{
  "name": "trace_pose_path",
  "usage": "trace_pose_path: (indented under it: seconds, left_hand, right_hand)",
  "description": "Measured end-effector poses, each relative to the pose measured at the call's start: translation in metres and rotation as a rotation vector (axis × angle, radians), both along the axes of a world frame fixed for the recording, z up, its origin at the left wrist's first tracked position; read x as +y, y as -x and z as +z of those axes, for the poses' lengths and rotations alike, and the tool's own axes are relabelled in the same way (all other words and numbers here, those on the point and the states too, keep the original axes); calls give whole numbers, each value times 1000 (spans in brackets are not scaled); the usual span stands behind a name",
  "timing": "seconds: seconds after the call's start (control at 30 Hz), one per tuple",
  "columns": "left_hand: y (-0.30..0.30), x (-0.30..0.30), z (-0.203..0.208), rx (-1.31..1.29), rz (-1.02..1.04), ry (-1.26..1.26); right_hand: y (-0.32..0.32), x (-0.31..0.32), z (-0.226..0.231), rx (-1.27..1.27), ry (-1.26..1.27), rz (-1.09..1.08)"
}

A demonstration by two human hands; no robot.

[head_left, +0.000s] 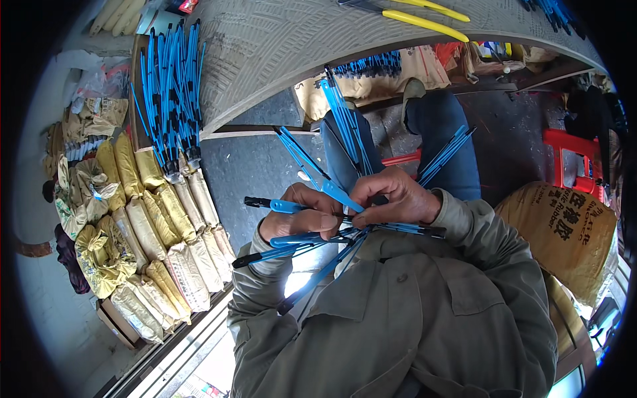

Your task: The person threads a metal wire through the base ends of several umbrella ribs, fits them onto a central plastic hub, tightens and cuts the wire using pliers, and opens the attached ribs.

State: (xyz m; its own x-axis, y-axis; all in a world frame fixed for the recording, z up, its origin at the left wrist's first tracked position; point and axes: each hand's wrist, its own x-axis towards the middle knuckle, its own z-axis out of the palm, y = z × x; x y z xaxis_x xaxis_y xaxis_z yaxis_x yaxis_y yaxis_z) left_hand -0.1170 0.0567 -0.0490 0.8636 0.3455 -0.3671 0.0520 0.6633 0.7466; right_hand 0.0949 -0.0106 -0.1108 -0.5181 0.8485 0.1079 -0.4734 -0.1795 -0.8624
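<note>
A spidery frame of thin blue ribs (342,195) with black ends fans out from a centre between my hands, like an umbrella frame. Its ribs point several ways, some across my lap and some toward my chest. My left hand (302,215) is closed around ribs on the left of the centre. From the other side, my right hand (397,196) pinches near the middle, thumb and fingers pressed together. The exact spot between the fingertips is partly hidden by the hands.
Ahead is a grey patterned tabletop (259,53) with yellow-handled pliers (424,24). Bundled blue ribs (169,86) stand at its left end. Stacked wrapped packets (149,229) fill the left side. To the right are a red plastic stool (574,154) and a bulky brown sack (554,232).
</note>
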Motion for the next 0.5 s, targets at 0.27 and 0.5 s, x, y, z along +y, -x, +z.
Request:
trace_pose_path:
  seconds: [0.27, 0.5]
  left_hand:
    - [-24, -41, 5, 238, 739, -185]
    - [-32, -58, -8, 198, 790, -498]
  right_hand:
    - [3, -6, 12, -190, -83, -159]
    - [-11, -11, 19, -308, -156, -209]
